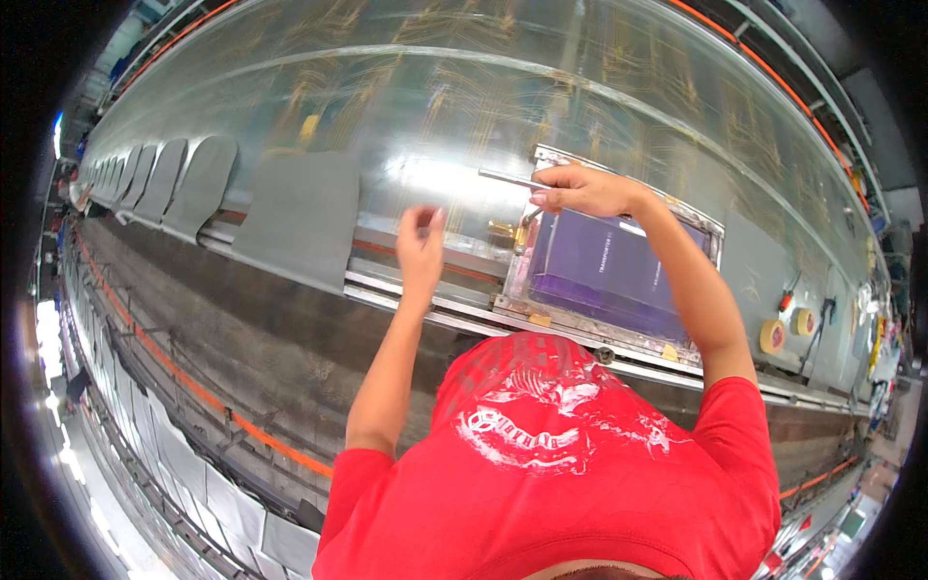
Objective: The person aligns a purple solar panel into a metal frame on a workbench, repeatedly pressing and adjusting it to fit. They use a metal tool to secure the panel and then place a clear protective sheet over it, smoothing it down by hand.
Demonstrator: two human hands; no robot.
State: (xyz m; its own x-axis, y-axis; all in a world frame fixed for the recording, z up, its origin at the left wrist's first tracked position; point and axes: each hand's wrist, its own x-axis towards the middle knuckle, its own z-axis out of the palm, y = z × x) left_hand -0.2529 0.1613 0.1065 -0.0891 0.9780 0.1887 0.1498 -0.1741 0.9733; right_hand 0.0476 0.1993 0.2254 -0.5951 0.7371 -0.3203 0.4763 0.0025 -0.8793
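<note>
A red short-sleeved shirt (561,464) with a cracked white print across the chest; both forearms and hands are bare

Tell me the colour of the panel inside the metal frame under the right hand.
Purple, in the head view: the panel sits inside the metal frame.

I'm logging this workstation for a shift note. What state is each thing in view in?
Right hand: gripping a thin metal rod, held level.
Left hand: raised, fingers curled, holding nothing visible.
Purple panel: lying flat inside its metal frame.
Grey mats: lying flat in a row along the table.
Tape rolls: standing on edge, untouched.
</note>
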